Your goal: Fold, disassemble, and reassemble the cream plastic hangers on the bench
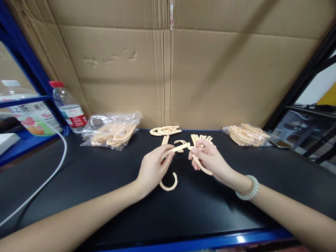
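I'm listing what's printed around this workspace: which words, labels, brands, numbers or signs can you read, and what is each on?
"茶": on the fruit-printed package at far left.
Possibly "果": same package, farther right; not clear enough to be sure.
Smaller print on that package: too blurred to read.
Red-and-white label on the red-capped plastic bottle: too blurred to read.
No brand or number is legible.
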A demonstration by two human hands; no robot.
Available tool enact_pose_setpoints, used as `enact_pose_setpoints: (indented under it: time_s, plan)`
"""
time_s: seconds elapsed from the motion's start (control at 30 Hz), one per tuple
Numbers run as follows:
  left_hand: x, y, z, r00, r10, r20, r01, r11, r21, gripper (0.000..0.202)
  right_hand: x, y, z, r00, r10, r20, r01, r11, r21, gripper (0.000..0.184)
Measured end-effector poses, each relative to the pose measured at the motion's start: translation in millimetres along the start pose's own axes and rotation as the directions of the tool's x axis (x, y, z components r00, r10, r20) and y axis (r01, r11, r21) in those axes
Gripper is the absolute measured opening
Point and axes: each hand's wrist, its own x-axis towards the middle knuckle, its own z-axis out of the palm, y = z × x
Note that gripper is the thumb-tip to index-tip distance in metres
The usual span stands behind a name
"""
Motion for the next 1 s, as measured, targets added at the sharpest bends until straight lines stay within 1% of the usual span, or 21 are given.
enact_pose_setpoints:
  time_s: [0.07,0.13,0.23,0.3,0.37,0.47,0.53,0.6,0.67,0.7,0.77,0.87,0.97,1.0]
  plan:
    - [-0.7,-1.2,0.6,1.0,0.0,0.001,0.0,0.999,0.035,0.019,-0.2,0.7,1.3,0.998,0.059,0.011,-0.058,0.998,-0.021,0.036]
    - [-1.7,-2.7,1.1,1.0,0.001,0.006,-0.001,0.994,0.112,0.021,-0.7,1.2,2.0,0.993,0.112,0.035,-0.111,0.993,-0.038,0.038]
    - [-3.1,-4.7,1.2,0.998,0.053,0.029,-0.059,0.954,0.294,0.022,-2.1,1.4,1.9,0.972,0.192,0.137,-0.181,0.98,-0.087,0.038]
    - [-3.1,-5.5,0.6,0.99,0.125,0.059,-0.138,0.909,0.393,0.021,-3.3,0.9,1.9,0.952,0.232,0.198,-0.211,0.97,-0.124,0.038]
    - [-2.4,-6.2,-0.4,0.972,0.212,0.099,-0.234,0.855,0.463,0.021,-4.6,0.2,2.1,0.94,0.254,0.229,-0.227,0.964,-0.137,0.037]
    - [-1.0,-7.1,-2.0,0.93,0.324,0.177,-0.368,0.785,0.498,0.024,-6.4,0.0,3.0,0.917,0.284,0.279,-0.253,0.957,-0.142,0.037]
    - [-0.8,-7.6,-2.5,0.896,0.36,0.259,-0.443,0.751,0.49,0.026,-7.4,1.2,3.5,0.894,0.302,0.332,-0.267,0.952,-0.147,0.038]
    - [-1.0,-7.4,-2.7,0.858,0.368,0.359,-0.508,0.717,0.477,0.027,-8.5,3.1,4.0,0.871,0.313,0.378,-0.278,0.95,-0.145,0.04]
    - [-1.1,-6.2,-3.0,0.813,0.372,0.449,-0.567,0.684,0.46,0.029,-9.6,4.6,4.4,0.858,0.322,0.4,-0.289,0.947,-0.143,0.042]
    - [-0.9,-5.1,-3.2,0.793,0.375,0.481,-0.59,0.669,0.451,0.03,-10.0,5.1,4.6,0.856,0.329,0.4,-0.294,0.944,-0.148,0.042]
    - [0.1,-2.4,-3.7,0.766,0.376,0.522,-0.62,0.648,0.442,0.032,-10.6,5.4,5.4,0.858,0.34,0.386,-0.295,0.94,-0.173,0.042]
    - [1.7,2.3,-4.4,0.752,0.337,0.566,-0.631,0.616,0.472,0.031,-10.5,5.2,7.2,0.87,0.345,0.354,-0.275,0.933,-0.234,0.042]
    - [1.6,5.2,-4.0,0.75,0.271,0.603,-0.625,0.589,0.513,0.029,-11.1,5.2,9.1,0.881,0.339,0.331,-0.247,0.924,-0.29,0.041]
    - [1.1,5.5,-3.6,0.756,0.244,0.608,-0.611,0.596,0.521,0.028,-11.9,5.2,9.6,0.891,0.324,0.319,-0.222,0.923,-0.315,0.04]
